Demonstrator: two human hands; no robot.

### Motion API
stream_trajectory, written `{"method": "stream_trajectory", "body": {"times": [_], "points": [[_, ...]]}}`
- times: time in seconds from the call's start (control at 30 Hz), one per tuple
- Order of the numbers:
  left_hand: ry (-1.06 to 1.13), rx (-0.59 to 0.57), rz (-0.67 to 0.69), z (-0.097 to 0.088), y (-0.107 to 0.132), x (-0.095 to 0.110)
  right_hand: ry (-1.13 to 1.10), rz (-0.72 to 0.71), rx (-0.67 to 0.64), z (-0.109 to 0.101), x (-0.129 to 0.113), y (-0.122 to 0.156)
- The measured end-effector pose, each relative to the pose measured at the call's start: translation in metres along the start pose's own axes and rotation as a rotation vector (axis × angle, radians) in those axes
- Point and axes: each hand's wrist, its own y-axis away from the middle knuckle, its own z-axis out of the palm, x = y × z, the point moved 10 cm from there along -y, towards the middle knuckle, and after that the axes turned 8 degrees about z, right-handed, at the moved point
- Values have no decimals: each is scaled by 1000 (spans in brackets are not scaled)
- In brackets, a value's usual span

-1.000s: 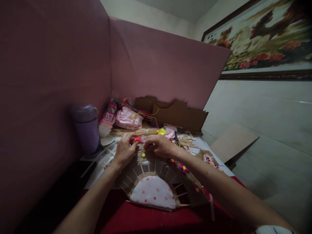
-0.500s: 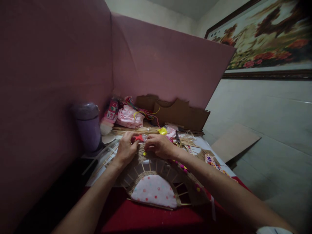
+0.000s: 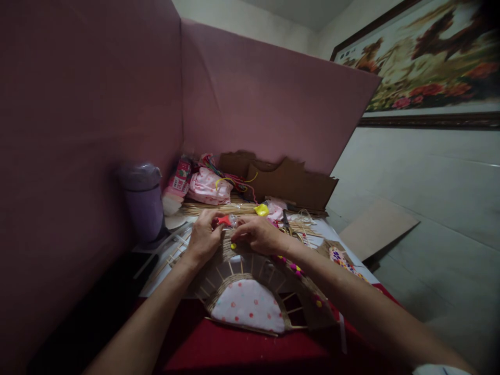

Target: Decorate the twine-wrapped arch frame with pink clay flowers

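Observation:
A fan-shaped craft [image 3: 250, 304] of thin sticks and wound twine stands at the table's front, with a white dotted cloth half-circle in its middle. My left hand [image 3: 205, 237] grips its twine-covered upper rim [image 3: 227, 249], thumb on the near side. My right hand [image 3: 261, 235] is at the same rim, fingers bent and pinched together; what lies between the fingertips is hidden. Just below them a small yellow piece [image 3: 233, 246] sits on the twine. Pink and yellow flower-like bits [image 3: 297, 270] run along the rim's right side, partly behind my right forearm.
Red and yellow small packets [image 3: 261, 210] lie beyond my hands, near scissors [image 3: 287, 224] and bundled sticks [image 3: 211, 209]. A purple lidded cup [image 3: 144, 211] stands at left. Torn cardboard [image 3: 289, 182] leans against the pink partition [image 3: 273, 99]. A flowered strip [image 3: 344, 262] lies at right.
The view has shifted very slightly. Both hands stay at the rim in almost the same pose, with the right fingers moved only a little around the yellow piece.

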Motion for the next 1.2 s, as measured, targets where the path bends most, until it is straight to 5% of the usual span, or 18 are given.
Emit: {"method": "stream_trajectory", "body": {"times": [0.73,1.03,1.2], "points": [[-11,24,6,-3,-1,1,224,-110,170,-12,-11,24],[-24,17,18,-1,-1,0,454,-238,148,2,-27,32],[-26,18,13,-2,-1,1,404,-246,167,-4,-25,38]]}}
